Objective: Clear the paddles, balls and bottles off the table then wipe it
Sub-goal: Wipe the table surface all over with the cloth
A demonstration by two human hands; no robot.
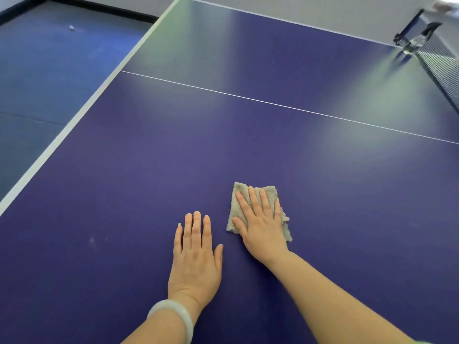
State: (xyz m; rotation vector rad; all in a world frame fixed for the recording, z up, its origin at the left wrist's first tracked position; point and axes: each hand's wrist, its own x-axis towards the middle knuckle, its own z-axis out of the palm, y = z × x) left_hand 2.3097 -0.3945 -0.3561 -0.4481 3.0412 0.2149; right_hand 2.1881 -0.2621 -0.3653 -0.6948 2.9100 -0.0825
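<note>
Near edge: my left hand (196, 256) lies flat, fingers straight, on the blue table-tennis table (149, 170); just beside it my right hand (260, 224), fingers extended, presses a folded grey terry cloth (242, 186) onto the table; far right, a clear plastic bottle (414, 43) stands beside the black net (442, 63).

This is a table tennis room or sports hall. A blue table tennis table (149, 157) fills most of the view, with a white border (74, 125) and a thin white centre line (273, 103). A dark net (442, 68) hangs from a black clamp post (407, 33) at the table's far right corner. Beyond its left edge lies blue sports flooring (49, 70), where a small white ball (71, 27) rests near a black skirting (104, 8) below a grey wall (111, 1).
</note>
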